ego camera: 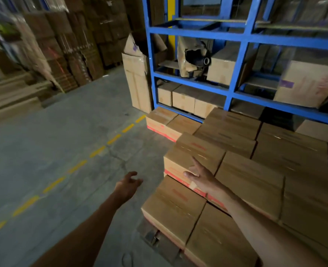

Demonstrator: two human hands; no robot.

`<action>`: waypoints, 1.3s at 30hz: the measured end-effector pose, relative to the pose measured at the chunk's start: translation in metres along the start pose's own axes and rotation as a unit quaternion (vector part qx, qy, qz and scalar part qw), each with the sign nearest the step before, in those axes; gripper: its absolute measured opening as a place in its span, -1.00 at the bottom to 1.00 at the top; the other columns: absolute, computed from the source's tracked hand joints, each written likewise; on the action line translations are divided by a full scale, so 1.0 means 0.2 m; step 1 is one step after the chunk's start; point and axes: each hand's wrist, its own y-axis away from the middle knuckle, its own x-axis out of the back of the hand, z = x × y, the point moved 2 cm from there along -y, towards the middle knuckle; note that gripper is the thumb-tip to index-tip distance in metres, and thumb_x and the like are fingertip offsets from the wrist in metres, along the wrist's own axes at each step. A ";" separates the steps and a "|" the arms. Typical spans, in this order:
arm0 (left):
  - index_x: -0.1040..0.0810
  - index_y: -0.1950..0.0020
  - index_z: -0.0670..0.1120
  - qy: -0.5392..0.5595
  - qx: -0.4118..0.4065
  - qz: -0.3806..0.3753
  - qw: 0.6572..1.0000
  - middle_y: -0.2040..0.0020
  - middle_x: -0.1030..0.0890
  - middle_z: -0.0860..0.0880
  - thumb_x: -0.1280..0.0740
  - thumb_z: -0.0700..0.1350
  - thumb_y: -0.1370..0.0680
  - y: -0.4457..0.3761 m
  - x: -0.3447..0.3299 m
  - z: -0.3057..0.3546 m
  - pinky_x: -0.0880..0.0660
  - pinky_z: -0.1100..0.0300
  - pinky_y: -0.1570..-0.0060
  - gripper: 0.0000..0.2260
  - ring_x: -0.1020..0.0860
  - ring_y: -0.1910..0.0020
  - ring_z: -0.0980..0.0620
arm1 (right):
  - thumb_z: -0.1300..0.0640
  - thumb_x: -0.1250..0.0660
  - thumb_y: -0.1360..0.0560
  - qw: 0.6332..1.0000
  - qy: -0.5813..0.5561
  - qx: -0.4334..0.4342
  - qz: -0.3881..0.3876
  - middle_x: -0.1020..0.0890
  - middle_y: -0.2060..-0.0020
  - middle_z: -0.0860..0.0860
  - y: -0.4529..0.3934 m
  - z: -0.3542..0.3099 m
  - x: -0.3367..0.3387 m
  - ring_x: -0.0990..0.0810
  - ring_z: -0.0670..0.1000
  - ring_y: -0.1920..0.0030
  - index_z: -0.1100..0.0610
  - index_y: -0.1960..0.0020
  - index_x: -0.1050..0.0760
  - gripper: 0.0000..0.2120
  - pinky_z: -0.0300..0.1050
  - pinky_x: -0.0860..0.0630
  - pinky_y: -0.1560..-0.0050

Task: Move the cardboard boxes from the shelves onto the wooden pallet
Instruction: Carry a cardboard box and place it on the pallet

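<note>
Several brown cardboard boxes (242, 170) with red print are stacked in layers on a wooden pallet (153, 237), whose corner shows low under the stack. My right hand (199, 175) reaches over the stack's left edge with fingers spread, just above the top box there (197, 151), holding nothing. My left hand (127, 185) hangs over the floor left of the stack, fingers loosely curled and empty. More boxes (182, 100) sit on the lowest level of the blue shelf rack (238, 54), and a large one (309, 83) on the right.
Grey concrete floor (63, 143) with a dashed yellow line (97, 151) runs to the left. A tall flattened carton (138, 81) leans on the rack's left post. Wrapped stacks of cartons (72, 45) fill the far left. A torn package (194, 56) lies on a middle shelf.
</note>
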 end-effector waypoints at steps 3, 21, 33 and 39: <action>-0.42 -0.37 -0.05 -0.003 -0.010 0.002 1.000 -0.05 -0.59 -0.09 -0.34 0.01 -0.56 -0.15 0.24 -0.03 -0.46 0.13 -0.09 -0.60 -0.55 -0.10 -0.09 | -0.12 -0.30 -0.54 1.000 -0.009 0.002 0.009 -0.47 -0.35 -0.06 -0.17 -0.23 -0.12 -0.44 -0.04 -0.34 -0.13 -0.56 0.08 -0.25 -0.19 -0.36 -0.21; -0.50 -0.27 -0.05 0.032 -0.078 -0.050 0.995 0.04 -0.58 -0.05 -0.33 -0.01 -0.57 -1.69 1.13 0.11 -0.42 0.19 0.04 -0.70 -0.55 0.04 -0.02 | -0.11 -0.24 -0.57 0.997 0.066 0.015 0.019 -0.56 -0.25 -0.06 -1.65 -1.06 -0.48 -0.57 -0.04 -0.14 -0.09 -0.55 -0.04 -0.37 -0.07 -0.40 -0.23; -0.56 -0.22 -0.11 0.002 -0.038 -0.103 0.994 -0.03 -0.62 -0.16 -0.41 0.08 -0.48 -2.90 1.52 0.17 -0.53 0.04 -0.12 -0.60 -0.60 -0.03 -0.12 | -0.11 -0.27 -0.55 0.994 0.052 -0.068 0.071 -0.56 -0.27 0.03 -2.57 -1.27 -0.46 -0.54 0.01 -0.24 0.06 -0.53 -0.15 -0.37 -0.08 -0.47 -0.23; -0.53 -0.26 -0.16 -0.078 -0.061 -0.195 0.976 -0.11 -0.61 -0.23 -0.40 -0.09 -0.53 -3.49 1.37 0.31 -0.46 0.14 -0.04 -0.67 -0.59 -0.10 -0.13 | -0.06 -0.29 -0.56 0.984 0.023 -0.117 0.129 -0.51 -0.31 0.10 -2.96 -1.30 -0.42 -0.51 0.06 -0.26 0.13 -0.51 -0.20 -0.39 -0.04 -0.48 -0.22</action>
